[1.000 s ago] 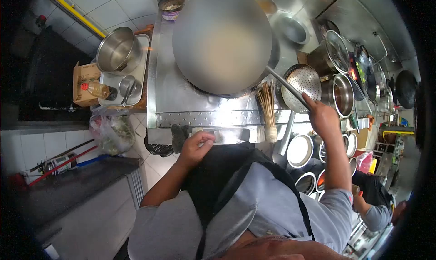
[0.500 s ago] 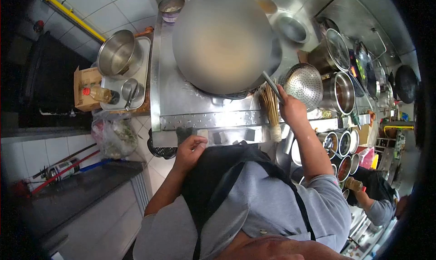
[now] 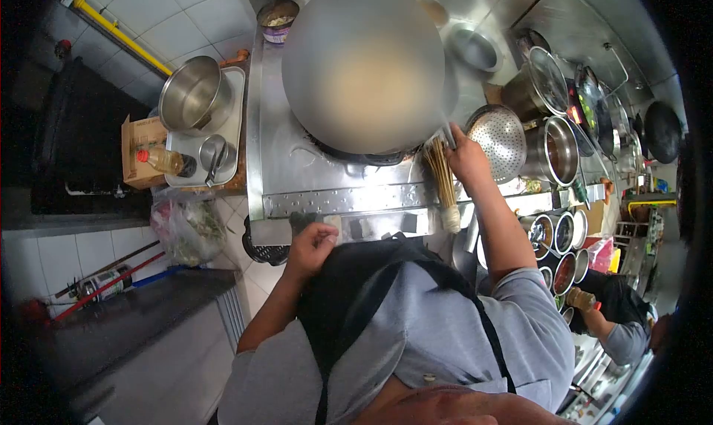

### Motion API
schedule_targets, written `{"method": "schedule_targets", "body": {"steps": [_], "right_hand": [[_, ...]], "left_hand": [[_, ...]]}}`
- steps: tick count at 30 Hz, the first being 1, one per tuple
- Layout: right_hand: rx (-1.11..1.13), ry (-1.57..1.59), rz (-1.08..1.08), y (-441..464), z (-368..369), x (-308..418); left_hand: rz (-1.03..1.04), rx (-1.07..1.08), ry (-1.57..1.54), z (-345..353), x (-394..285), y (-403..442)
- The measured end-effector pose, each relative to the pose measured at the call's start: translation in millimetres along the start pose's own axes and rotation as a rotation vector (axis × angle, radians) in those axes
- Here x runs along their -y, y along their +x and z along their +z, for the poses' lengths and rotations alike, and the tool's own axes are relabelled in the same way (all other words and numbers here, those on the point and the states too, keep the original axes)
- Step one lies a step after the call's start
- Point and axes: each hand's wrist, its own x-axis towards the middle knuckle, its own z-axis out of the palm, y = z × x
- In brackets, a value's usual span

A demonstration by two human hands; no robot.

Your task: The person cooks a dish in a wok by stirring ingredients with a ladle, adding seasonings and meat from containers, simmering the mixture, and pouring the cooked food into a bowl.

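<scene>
My right hand (image 3: 469, 159) is closed around the metal handle (image 3: 448, 137) of a cooking utensil, whose far end disappears into a blurred round patch over the stove. That patch hides the pan's contents; only a dark lower rim (image 3: 371, 158) shows. Just below my right hand, a bamboo wok brush (image 3: 443, 180) with a pale bound end leans on the stove's front. A perforated strainer (image 3: 496, 143) sits right beside this hand. My left hand (image 3: 312, 248) is loosely curled by the stove's front edge, near my black apron, with nothing visible in it.
Steel pots (image 3: 551, 152) stand to the right of the strainer. Left of the stove (image 3: 278, 180), a tray (image 3: 235, 121) holds a large pot (image 3: 191, 95), a small pan and a bottle. Another person (image 3: 624, 325) holds a bottle at the far right, beside several food containers.
My right hand has moved slightly up and left with the utensil handle, so less of the handle shows. My left hand's fingers look a little more curled, in nearly the same place.
</scene>
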Motion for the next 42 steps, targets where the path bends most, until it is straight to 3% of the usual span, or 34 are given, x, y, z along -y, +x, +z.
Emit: {"method": "schedule_targets", "body": {"steps": [3,8,14,17,22,27,30,35,37,40,42], "right_hand": [[0.139,-0.198,-0.021,-4,-21,10],[0.004,-0.394,-0.278,-28,-54,-16],[0.102,-0.383,-0.187,-73,-112,-37],[0.148,-0.352,-0.060,-75,-84,-28],[0.006,-0.327,-0.146,-64,-5,-8],[0.063,-0.398,-0.192,-61,-29,-13],[0.061,-0.350,-0.130,-66,-49,-32],[-0.103,-0.237,0.022,-50,-1,-49],[-0.057,-0.175,0.063,-47,4,-34],[0.006,0.239,-0.048,-58,3,-25],[0.032,0.237,0.001,-74,-10,-11]], "left_hand": [[-0.006,0.014,0.011,3,-1,0],[0.056,0.112,-0.015,13,-14,14],[0.013,0.178,-0.022,18,-46,19],[-0.029,0.231,-0.029,20,-41,21],[-0.029,0.271,0.007,28,-39,24],[-0.009,0.273,-0.062,26,-20,19],[-0.025,0.166,-0.100,22,-10,13],[-0.084,0.136,-0.037,20,-15,3],[-0.079,0.142,-0.032,20,-15,3],[-0.041,0.136,-0.048,24,-14,4],[-0.004,0.115,-0.070,25,-12,5]]}}
